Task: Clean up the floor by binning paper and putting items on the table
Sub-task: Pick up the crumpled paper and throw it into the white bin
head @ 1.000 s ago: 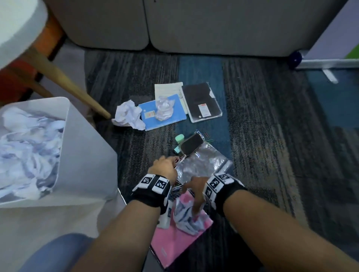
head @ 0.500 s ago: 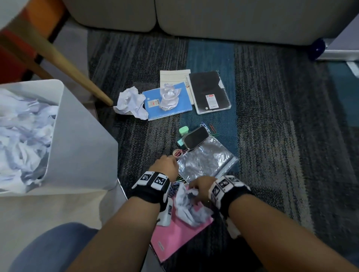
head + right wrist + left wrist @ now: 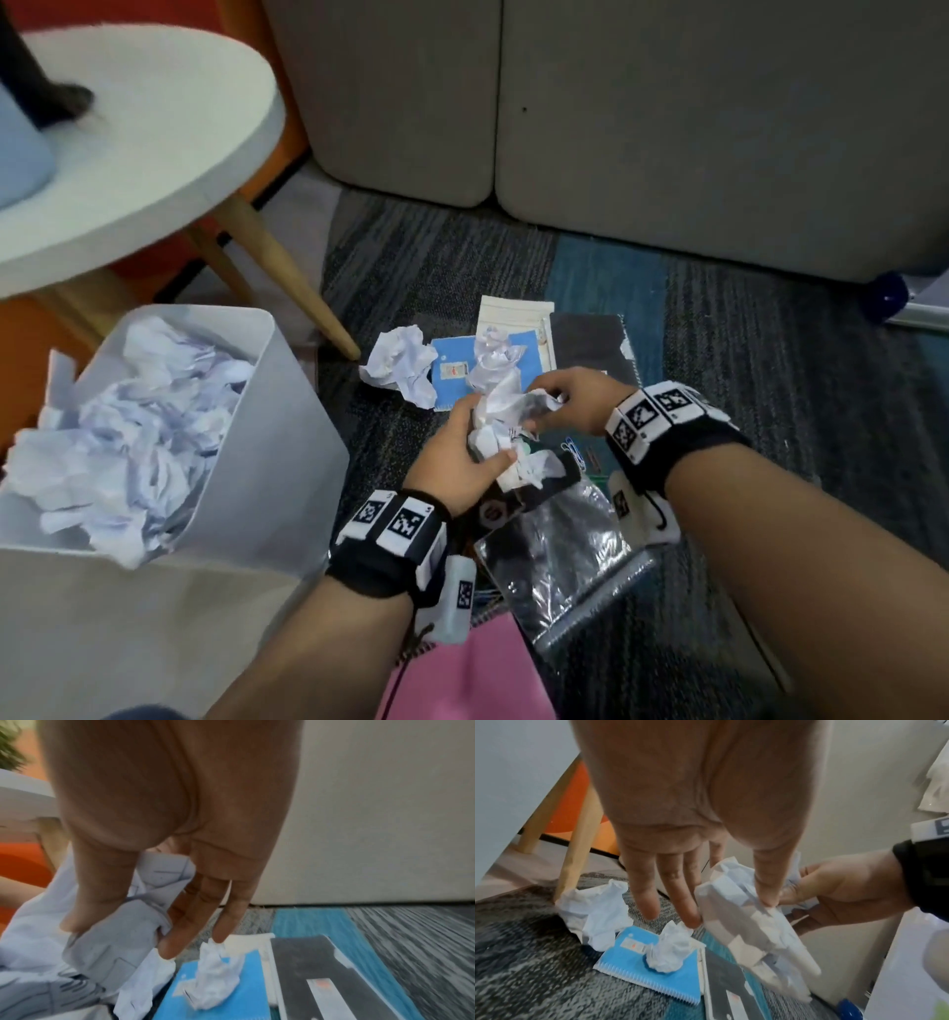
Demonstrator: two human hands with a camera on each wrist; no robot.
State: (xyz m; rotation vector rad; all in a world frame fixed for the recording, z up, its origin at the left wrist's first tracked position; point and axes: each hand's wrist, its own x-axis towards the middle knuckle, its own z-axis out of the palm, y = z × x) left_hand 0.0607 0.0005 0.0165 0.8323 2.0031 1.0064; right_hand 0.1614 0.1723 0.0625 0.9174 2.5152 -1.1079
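Note:
Both hands hold one crumpled white paper ball (image 3: 506,419) above the floor items. My left hand (image 3: 482,437) pinches it from the left between thumb and fingers (image 3: 693,920). My right hand (image 3: 539,411) pinches its right side; in the right wrist view the thumb and fingers clamp the paper (image 3: 115,939). A white bin (image 3: 287,462), heaped with crumpled paper, stands just to the left. A second paper ball (image 3: 398,365) lies on the carpet, and a third (image 3: 490,360) sits on a blue notebook (image 3: 452,372). The round white table (image 3: 169,154) is at upper left.
On the carpet lie a black notebook (image 3: 590,342), a cream notepad (image 3: 513,313), a clear zip bag (image 3: 560,565), a phone partly hidden under the paper, and a pink notebook (image 3: 462,673). A wooden table leg (image 3: 287,277) slants past the bin. A grey sofa (image 3: 616,128) stands behind.
Both hands have lifted the crumpled paper off the pink notebook and raised it forward. The view has tilted up, bringing the table top into sight.

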